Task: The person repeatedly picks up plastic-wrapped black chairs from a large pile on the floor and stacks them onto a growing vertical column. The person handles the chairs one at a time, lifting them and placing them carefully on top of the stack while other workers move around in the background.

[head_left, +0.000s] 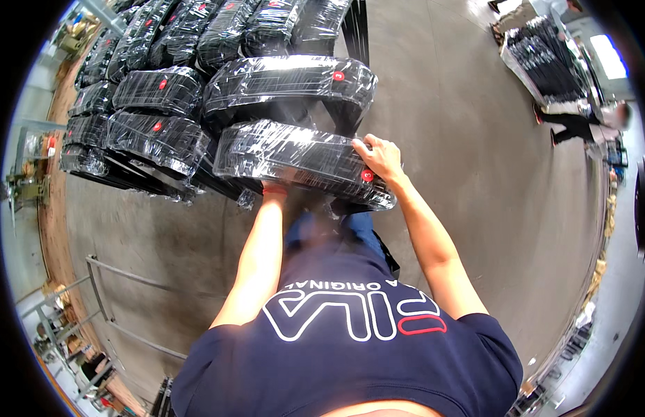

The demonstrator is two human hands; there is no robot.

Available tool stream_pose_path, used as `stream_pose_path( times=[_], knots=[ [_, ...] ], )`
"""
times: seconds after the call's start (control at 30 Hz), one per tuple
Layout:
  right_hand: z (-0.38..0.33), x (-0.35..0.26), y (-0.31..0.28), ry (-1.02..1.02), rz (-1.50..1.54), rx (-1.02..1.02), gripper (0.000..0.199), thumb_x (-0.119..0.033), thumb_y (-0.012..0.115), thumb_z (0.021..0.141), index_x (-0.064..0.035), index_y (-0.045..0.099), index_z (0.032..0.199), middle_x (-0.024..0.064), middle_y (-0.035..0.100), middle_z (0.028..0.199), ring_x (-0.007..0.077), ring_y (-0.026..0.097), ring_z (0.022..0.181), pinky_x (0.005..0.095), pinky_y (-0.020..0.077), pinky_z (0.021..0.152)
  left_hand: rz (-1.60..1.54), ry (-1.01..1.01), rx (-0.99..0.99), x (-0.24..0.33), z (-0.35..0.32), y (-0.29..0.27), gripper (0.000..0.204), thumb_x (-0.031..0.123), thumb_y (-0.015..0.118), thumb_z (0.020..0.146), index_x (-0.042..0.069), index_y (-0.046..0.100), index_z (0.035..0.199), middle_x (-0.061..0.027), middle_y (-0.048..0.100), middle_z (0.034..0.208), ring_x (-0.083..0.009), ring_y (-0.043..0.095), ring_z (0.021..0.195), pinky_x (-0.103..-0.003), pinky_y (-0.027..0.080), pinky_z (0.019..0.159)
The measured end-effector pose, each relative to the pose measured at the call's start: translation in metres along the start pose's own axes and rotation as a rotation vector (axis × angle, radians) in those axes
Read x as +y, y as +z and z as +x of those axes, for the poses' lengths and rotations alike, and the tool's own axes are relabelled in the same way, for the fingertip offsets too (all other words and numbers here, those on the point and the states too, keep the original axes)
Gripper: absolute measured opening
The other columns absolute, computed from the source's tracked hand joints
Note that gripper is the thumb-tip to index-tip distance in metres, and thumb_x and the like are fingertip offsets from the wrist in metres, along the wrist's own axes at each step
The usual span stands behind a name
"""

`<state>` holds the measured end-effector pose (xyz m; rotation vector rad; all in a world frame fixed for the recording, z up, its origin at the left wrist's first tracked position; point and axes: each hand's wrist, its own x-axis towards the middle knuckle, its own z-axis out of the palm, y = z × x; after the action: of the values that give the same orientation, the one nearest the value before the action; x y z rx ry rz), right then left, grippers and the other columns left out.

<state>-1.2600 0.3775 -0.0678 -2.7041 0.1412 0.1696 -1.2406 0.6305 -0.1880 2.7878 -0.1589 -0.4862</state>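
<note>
A long black bundle [288, 154], rounded at its ends and wrapped in clear film, lies crosswise in front of me with a red round sticker near its right end. Over that right end my right hand [383, 158] is closed, thumb and fingers gripping the wrapped edge. Beneath the front side reaches my left hand [274, 188]; the bundle hides its fingers, so I cannot tell how they are bent. Just behind is another wrapped black bundle [288, 73] of the same shape, also with a red sticker.
Several more film-wrapped black bundles [156, 135] stand stacked in rows at the left and back. A grey metal rail [138, 278] is at the lower left. Across the concrete floor [489, 208], a person [580, 128] stands beside another stack of black pieces [545, 59].
</note>
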Motion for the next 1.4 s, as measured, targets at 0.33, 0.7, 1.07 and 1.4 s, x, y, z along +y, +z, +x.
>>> stream_pose_path(
  times=[0.33, 0.7, 1.07, 1.4],
  knots=[
    [-0.061, 0.012, -0.016, 0.033, 0.368, -0.575, 0.057, -0.053, 0.041, 0.082, -0.0009, 0.063, 0.08, 0.0142, 0.061, 0.073, 0.0226, 0.058, 0.071, 0.0371, 0.0445, 0.065, -1.334, -0.172, -0.003, -0.023, -0.082, 0.009, 0.047, 0.034, 0.028, 0.09, 0.007, 0.036, 0.127, -0.0096, 0.036, 0.132, -0.0232, 0.033, 0.121, -0.04, 0.022, 0.102],
    [-0.136, 0.078, -0.059, 0.096, 0.3, -0.564, 0.07, -0.059, 0.032, 0.082, 0.0044, 0.059, 0.07, 0.0222, 0.059, 0.072, 0.0376, 0.058, 0.073, 0.0436, 0.0443, 0.066, -1.447, -0.182, -0.165, 0.084, -0.116, 0.056, 0.047, 0.034, 0.031, 0.089, 0.007, 0.035, 0.127, -0.01, 0.035, 0.132, -0.0236, 0.033, 0.121, -0.039, 0.022, 0.102],
    [-0.171, 0.253, -0.21, 0.073, 0.46, -0.335, 0.064, -0.049, 0.029, 0.087, 0.0075, 0.058, 0.09, 0.0266, 0.057, 0.09, 0.0377, 0.055, 0.09, 0.0442, 0.0426, 0.079, -1.341, -0.094, -0.022, 0.304, -0.145, 0.106, 0.048, 0.033, 0.033, 0.088, 0.007, 0.034, 0.128, -0.0103, 0.035, 0.132, -0.024, 0.032, 0.121, -0.039, 0.022, 0.102],
    [-0.127, 0.447, -0.367, 0.109, 0.394, -0.262, 0.061, -0.045, 0.025, 0.087, 0.0053, 0.056, 0.101, 0.0236, 0.054, 0.107, 0.0363, 0.05, 0.101, 0.042, 0.0372, 0.088, -0.946, 0.289, 0.153, 0.491, -0.047, 0.044, 0.049, 0.033, 0.035, 0.088, 0.007, 0.034, 0.128, -0.0107, 0.034, 0.133, -0.0244, 0.032, 0.122, -0.038, 0.022, 0.102]
  ],
)
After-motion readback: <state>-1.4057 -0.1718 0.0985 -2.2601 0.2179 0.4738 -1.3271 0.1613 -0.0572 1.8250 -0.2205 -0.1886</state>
